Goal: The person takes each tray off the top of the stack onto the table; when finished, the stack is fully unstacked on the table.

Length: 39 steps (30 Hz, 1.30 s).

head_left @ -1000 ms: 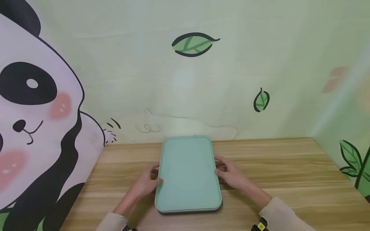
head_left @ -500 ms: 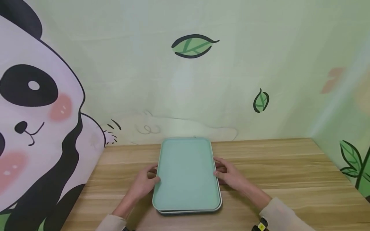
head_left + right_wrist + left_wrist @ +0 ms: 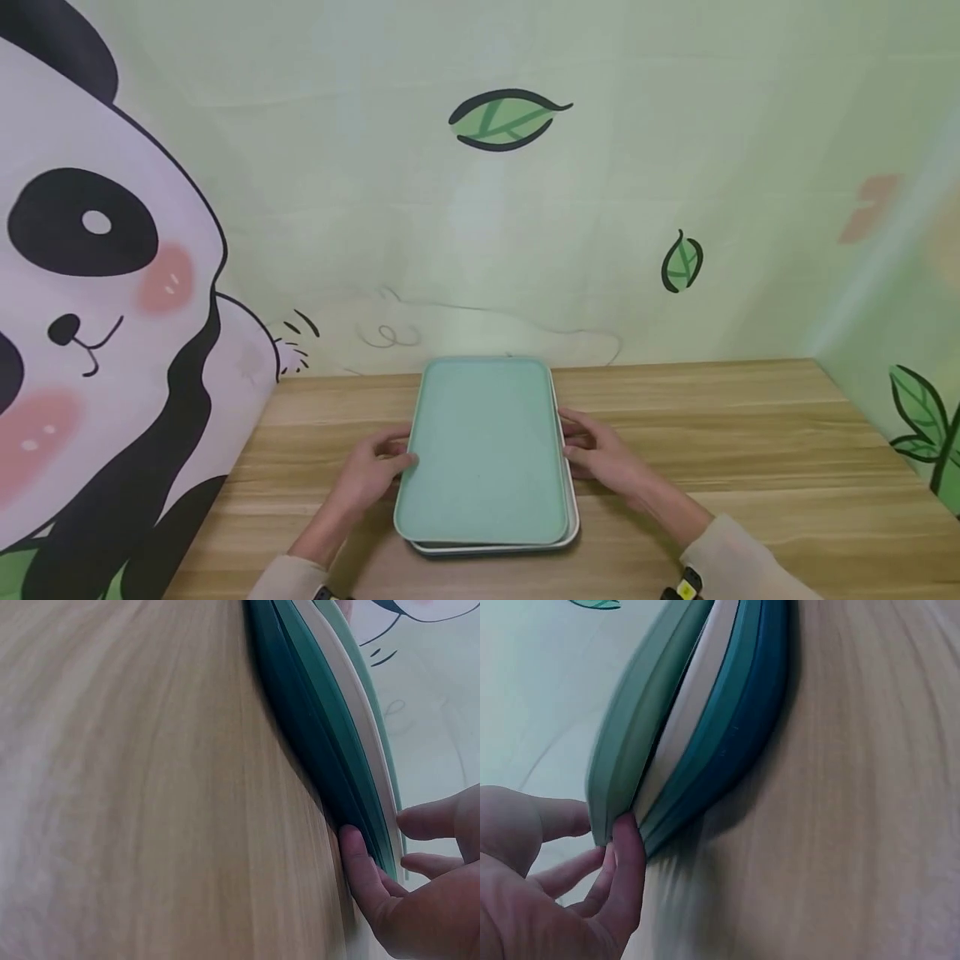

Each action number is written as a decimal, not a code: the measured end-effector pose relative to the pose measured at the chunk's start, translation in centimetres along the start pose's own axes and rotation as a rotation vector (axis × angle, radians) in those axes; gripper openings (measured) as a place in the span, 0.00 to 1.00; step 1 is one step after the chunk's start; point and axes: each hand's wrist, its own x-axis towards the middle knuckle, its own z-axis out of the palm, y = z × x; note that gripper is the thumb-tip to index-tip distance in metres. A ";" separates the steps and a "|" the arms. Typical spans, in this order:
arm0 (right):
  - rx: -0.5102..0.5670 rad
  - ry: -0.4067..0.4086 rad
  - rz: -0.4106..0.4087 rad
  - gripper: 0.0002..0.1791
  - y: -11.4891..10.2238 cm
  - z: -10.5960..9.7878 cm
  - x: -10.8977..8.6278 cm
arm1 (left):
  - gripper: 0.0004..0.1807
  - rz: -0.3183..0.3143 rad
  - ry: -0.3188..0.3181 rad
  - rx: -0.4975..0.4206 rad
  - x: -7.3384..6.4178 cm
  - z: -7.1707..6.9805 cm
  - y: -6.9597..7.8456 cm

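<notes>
Mint-green, rounded-rectangular, plastic-looking tray (image 3: 483,450) has slid left at its near end since the earlier frame, sitting askew atop the flat cream tray (image 3: 694,697), teal tray (image 3: 733,675) and dark-blue tray (image 3: 769,682), mid-width on the wood-grained table (image 3: 712,433). From my end, two worries: catching rims could drag the cream one along, or that one-sided pinch could let the top one slip. Left hand (image 3: 367,467), in from near left, pinches its left rim, thumb above, finger beneath. Right hand (image 3: 611,458) grips the lower stack's right side, fingertip against dark blue.
</notes>
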 end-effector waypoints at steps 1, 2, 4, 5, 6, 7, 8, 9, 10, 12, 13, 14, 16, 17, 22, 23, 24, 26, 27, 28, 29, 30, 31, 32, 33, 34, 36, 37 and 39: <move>-0.003 -0.005 -0.003 0.34 0.0 0.0 0.0 | 0.24 -0.006 0.002 -0.021 -0.1 0.0 -0.1; -0.006 -0.005 -0.006 0.34 0.0 0.0 0.0 | 0.24 -0.010 0.003 -0.037 -0.1 -0.1 -0.2; -0.011 -0.008 -0.010 0.34 0.0 0.0 0.0 | 0.24 -0.007 -0.004 -0.058 -0.2 -0.2 -0.5; -0.016 -0.011 -0.012 0.34 0.0 0.0 -0.1 | 0.25 -0.004 -0.013 -0.072 -0.2 -0.3 -0.6; -0.017 -0.010 -0.013 0.34 0.0 0.0 0.0 | 0.25 -0.002 -0.020 -0.078 -0.2 -0.4 -0.7; -0.015 -0.010 -0.013 0.34 0.0 0.0 0.0 | 0.25 0.000 -0.031 -0.085 -0.1 -0.5 -0.8; -0.013 -0.004 -0.012 0.34 0.0 0.1 0.0 | 0.26 0.001 -0.043 -0.092 -0.1 -0.6 -0.8; -0.011 -0.003 -0.012 0.34 0.0 0.1 0.0 | 0.26 -0.001 -0.060 -0.103 -0.1 -0.8 -1.0; -0.010 -0.002 -0.013 0.34 0.0 0.1 0.1 | 0.27 -0.005 -0.076 -0.113 -0.1 -0.9 -1.0; -0.008 -0.005 -0.018 0.34 -0.1 0.1 0.1 | 0.28 -0.017 -0.108 -0.118 -0.2 -1.2 -1.0; -0.012 -0.004 -0.020 0.34 -0.1 0.1 0.1 | 0.28 -0.024 -0.128 -0.112 -0.4 -1.4 -1.1; -0.016 -0.002 -0.021 0.34 -0.1 0.1 0.1 | 0.29 -0.029 -0.150 -0.103 -0.5 -1.5 -1.1; -0.019 0.002 -0.022 0.34 0.0 0.0 0.1 | 0.30 -0.042 -0.194 -0.093 -0.8 -1.7 -1.2; -0.020 0.004 -0.023 0.34 0.0 0.0 0.0 | 0.31 -0.050 -0.213 -0.094 -0.9 -1.8 -1.2; -0.019 0.004 -0.026 0.34 0.1 -0.1 0.0 | 0.32 -0.057 -0.246 -0.146 -1.1 -1.9 -1.4; -0.020 0.002 -0.026 0.34 0.1 -0.1 0.0 | 0.32 -0.057 -0.245 -0.163 -1.2 -2.0 -1.5; -0.020 -0.002 -0.026 0.34 0.1 0.0 0.0 | 0.32 -0.056 -0.239 -0.173 -1.2 -2.0 -1.5; -0.021 -0.004 -0.022 0.34 0.1 0.0 0.0 | 0.32 -0.056 -0.234 -0.185 -1.2 -2.1 -1.6; -0.018 -0.004 -0.020 0.34 0.1 0.1 0.0 | 0.33 -0.056 -0.229 -0.187 -1.1 -2.2 -1.6; -0.019 -0.003 -0.018 0.34 0.1 0.1 0.0 | 0.33 -0.055 -0.228 -0.189 -1.1 -2.2 -1.6; -0.019 -0.001 -0.016 0.34 0.0 0.1 0.0 | 0.33 -0.053 -0.225 -0.190 -1.1 -2.3 -1.6; -0.021 0.000 -0.015 0.33 0.0 0.1 0.0 | 0.34 -0.050 -0.220 -0.189 -1.1 -2.4 -1.5; -0.024 0.002 -0.014 0.33 0.0 0.1 0.0 | 0.34 -0.046 -0.217 -0.187 -1.0 -2.6 -1.4; -0.026 0.005 -0.014 0.33 -0.1 0.1 0.0 | 0.34 -0.045 -0.215 -0.190 -1.0 -2.7 -1.3; -0.029 0.006 -0.015 0.33 -0.1 0.1 0.0 | 0.34 -0.045 -0.213 -0.190 -1.1 -2.9 -1.2; -0.034 0.006 -0.016 0.33 -0.1 0.1 0.0 | 0.34 -0.043 -0.214 -0.188 -1.1 -3.0 -1.0; -0.040 0.004 -0.019 0.33 -0.2 0.1 0.0 | 0.34 -0.043 -0.219 -0.185 -1.3 -3.4 -0.8; -0.037 0.001 -0.021 0.34 -0.2 0.1 0.0 | 0.34 -0.046 -0.221 -0.185 -1.4 -3.5 -0.8; -0.031 -0.006 -0.026 0.34 -0.2 0.1 0.0 | 0.35 -0.047 -0.235 -0.182 -1.6 -4.0 -0.8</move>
